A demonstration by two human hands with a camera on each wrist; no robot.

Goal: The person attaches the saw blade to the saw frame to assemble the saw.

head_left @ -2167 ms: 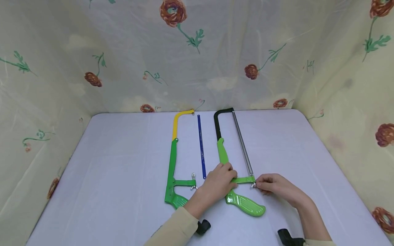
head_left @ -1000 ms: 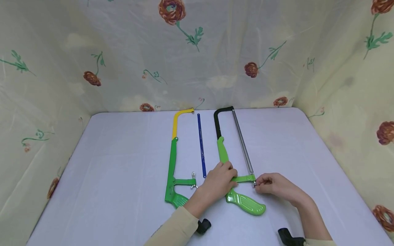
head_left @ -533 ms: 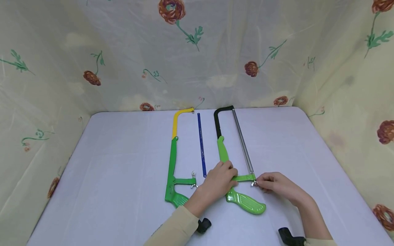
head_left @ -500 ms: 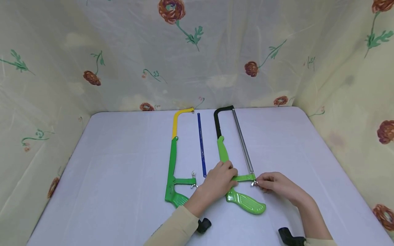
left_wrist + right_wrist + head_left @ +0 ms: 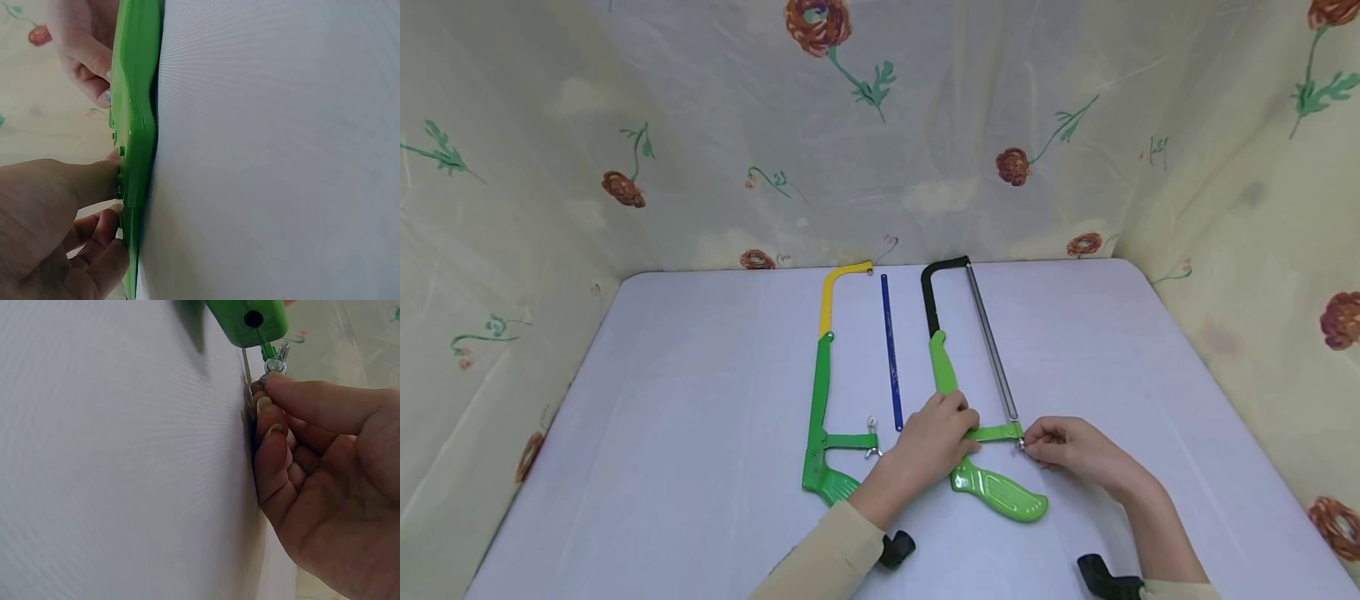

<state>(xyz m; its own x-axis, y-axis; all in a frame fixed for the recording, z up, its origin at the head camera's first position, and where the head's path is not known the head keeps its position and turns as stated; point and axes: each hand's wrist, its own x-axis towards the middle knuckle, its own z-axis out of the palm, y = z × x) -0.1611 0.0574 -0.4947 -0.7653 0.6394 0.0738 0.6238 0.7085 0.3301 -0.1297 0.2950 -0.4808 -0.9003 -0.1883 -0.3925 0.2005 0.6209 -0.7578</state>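
Left hand (image 5: pixel 927 442), fingers curled, grips the light-green hacksaw (image 5: pixel 1002 497); right hand (image 5: pixel 1071 450) pinches its wing nut (image 5: pixel 275 365) between thumb and fingers.

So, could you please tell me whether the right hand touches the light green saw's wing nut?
Touching: the right wrist view shows the right hand pinching that wing nut with no gap.

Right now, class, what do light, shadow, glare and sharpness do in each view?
Head: mostly even light, with glare streaks on the light-green hacksaw handle; markings on the blue hacksaw blade too small to read. Left wrist: dim picture, faint ripple lines on the tablecloth. Right wrist: dark shadow beside the handle, highlights on the wing nut, floral curtain blurred behind.
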